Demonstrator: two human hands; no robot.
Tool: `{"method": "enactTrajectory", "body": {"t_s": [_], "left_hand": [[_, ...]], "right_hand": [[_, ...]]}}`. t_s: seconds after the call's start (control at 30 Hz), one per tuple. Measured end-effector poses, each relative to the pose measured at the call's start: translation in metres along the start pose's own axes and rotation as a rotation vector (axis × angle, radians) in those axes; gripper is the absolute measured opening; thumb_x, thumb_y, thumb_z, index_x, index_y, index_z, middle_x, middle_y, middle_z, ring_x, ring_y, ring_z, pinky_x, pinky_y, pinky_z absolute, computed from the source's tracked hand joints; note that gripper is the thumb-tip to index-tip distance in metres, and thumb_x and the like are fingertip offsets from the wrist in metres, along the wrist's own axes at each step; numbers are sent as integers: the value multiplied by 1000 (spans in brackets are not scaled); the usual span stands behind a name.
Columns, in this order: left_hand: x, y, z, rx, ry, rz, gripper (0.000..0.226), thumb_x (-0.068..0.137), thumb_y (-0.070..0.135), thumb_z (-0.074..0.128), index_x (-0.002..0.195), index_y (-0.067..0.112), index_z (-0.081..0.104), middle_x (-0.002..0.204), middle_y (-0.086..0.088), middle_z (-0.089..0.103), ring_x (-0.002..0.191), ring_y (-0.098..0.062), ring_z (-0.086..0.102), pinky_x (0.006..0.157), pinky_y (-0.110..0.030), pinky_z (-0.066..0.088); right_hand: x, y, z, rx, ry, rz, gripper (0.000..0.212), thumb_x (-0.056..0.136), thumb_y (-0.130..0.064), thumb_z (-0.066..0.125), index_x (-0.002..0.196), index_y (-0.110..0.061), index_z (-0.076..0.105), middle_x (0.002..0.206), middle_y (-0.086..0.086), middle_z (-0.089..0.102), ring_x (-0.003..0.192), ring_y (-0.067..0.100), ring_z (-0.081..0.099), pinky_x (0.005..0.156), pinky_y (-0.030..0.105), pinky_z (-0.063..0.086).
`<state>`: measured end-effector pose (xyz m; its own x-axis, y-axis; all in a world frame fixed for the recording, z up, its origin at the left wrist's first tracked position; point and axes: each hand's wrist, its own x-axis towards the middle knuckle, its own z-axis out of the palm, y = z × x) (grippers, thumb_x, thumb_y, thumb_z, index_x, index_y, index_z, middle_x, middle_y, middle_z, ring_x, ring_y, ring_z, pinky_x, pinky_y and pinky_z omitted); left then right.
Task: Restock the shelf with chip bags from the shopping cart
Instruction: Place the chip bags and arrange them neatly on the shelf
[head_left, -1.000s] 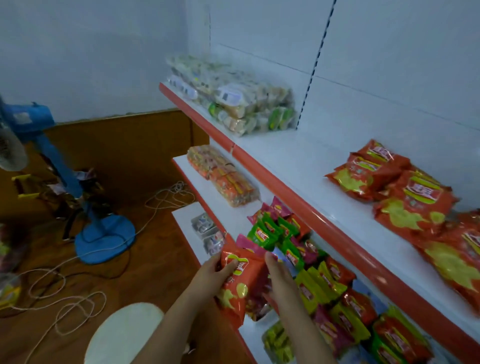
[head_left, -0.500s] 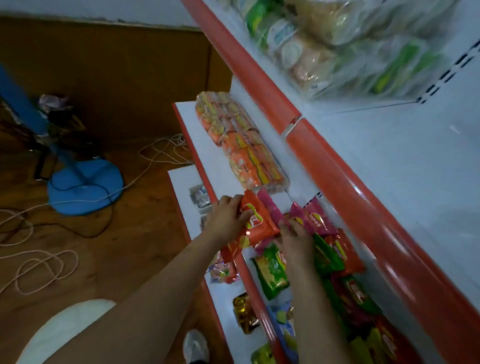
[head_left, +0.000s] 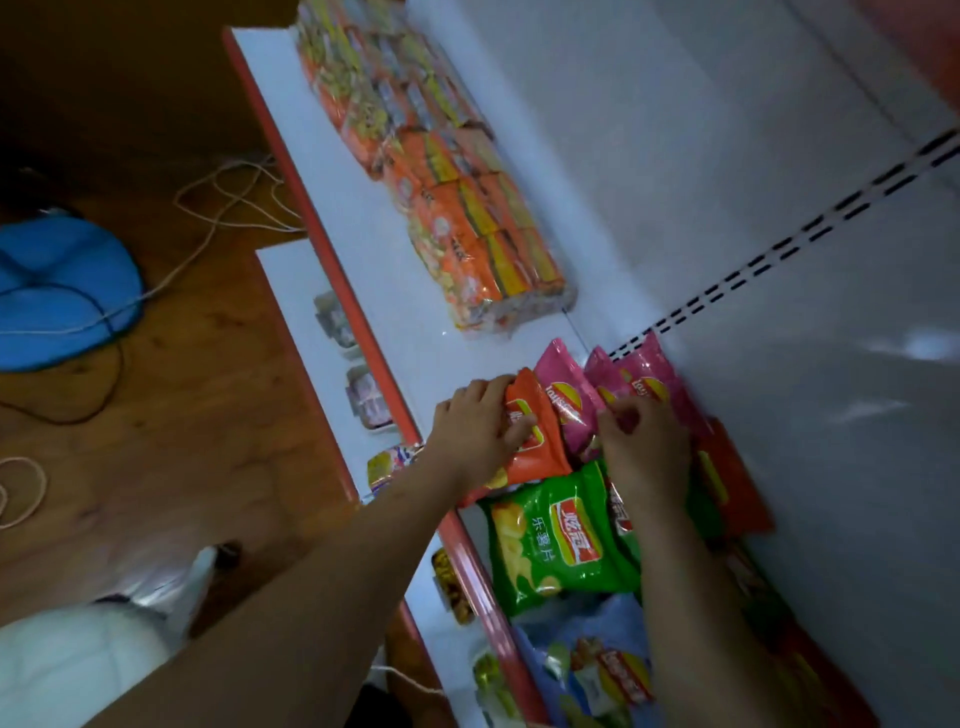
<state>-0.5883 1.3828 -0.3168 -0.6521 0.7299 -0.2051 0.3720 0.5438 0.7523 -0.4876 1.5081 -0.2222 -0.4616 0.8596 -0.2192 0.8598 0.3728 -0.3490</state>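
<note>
An orange chip bag (head_left: 535, 441) lies on the white middle shelf (head_left: 410, 312) at the left end of a row of bags. My left hand (head_left: 478, 426) grips its left side. My right hand (head_left: 641, 447) rests on the pink chip bags (head_left: 566, 395) beside it, fingers curled on their lower edges. A green chip bag (head_left: 550, 540) lies just in front of the orange one, and a blue chip bag (head_left: 597, 670) lies nearer still. The shopping cart is out of sight.
A long clear-wrapped pack of orange noodle packets (head_left: 452, 171) fills the far part of the same shelf. The red shelf edge (head_left: 363, 332) runs diagonally. Small packets (head_left: 363, 400) sit on the lower shelf. A blue fan base (head_left: 62, 291) and white cords (head_left: 223, 197) lie on the wooden floor.
The view has dropped and closed in on the middle shelf. My left hand has carried the orange bag up from shelf-edge height onto the shelf, against the pink bags. My right hand stayed on the row.
</note>
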Motion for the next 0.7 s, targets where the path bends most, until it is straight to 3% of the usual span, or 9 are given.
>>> {"method": "enactTrajectory", "body": {"t_s": [0.1, 0.17, 0.27, 0.4, 0.5, 0.63, 0.7], "left_hand": [[-6, -2, 0, 13, -12, 17, 67, 93, 58, 48, 148, 24, 31, 143, -3, 47, 130, -26, 44, 107, -44, 32], [-5, -1, -5, 17, -45, 29, 69, 91, 60, 50, 147, 26, 32, 143, -1, 48, 129, -25, 46, 108, -45, 32], [-2, -2, -3, 85, -145, 68, 73, 87, 64, 52, 147, 27, 33, 139, 1, 53, 127, -24, 48, 107, -48, 33], [-4, -8, 9, 51, -152, 101, 80, 83, 66, 56, 148, 28, 30, 141, 2, 53, 129, -23, 48, 109, -49, 34], [-4, -11, 14, -72, -161, 83, 88, 78, 69, 57, 150, 31, 23, 144, 4, 50, 129, -22, 51, 108, -52, 39], [-18, -5, 9, -98, -50, 49, 89, 79, 76, 50, 151, 31, 24, 149, 4, 45, 137, -21, 42, 113, -54, 30], [-28, 3, 2, -161, 16, -16, 84, 84, 71, 50, 152, 29, 23, 153, 0, 39, 140, -23, 37, 114, -54, 30]], "right_hand": [[-5, 7, 5, 73, 12, -18, 39, 98, -32, 49, 130, -9, 55, 121, 12, 64, 114, 31, 59, 94, 35, 43], [2, 16, 11, -18, 120, -91, 42, 95, -40, 45, 126, -15, 58, 119, 12, 66, 111, 33, 60, 96, 42, 48], [12, 22, 15, -139, 147, -48, 53, 93, -53, 29, 125, -21, 56, 116, 10, 68, 110, 34, 60, 99, 53, 45], [25, 21, 15, -161, 65, 10, 45, 100, -46, 27, 117, -19, 59, 111, 11, 66, 117, 34, 52, 107, 52, 32], [32, 26, 12, -211, 55, -24, 42, 98, -45, 32, 113, -20, 61, 108, 13, 65, 113, 35, 53, 103, 50, 37], [20, 34, 1, -202, 275, -124, 40, 94, -38, 35, 93, -13, 67, 89, 11, 61, 92, 31, 57, 85, 41, 44], [6, 40, -7, -159, 349, -156, 32, 95, -32, 43, 94, -10, 66, 91, 12, 63, 88, 30, 56, 76, 37, 41]]}}
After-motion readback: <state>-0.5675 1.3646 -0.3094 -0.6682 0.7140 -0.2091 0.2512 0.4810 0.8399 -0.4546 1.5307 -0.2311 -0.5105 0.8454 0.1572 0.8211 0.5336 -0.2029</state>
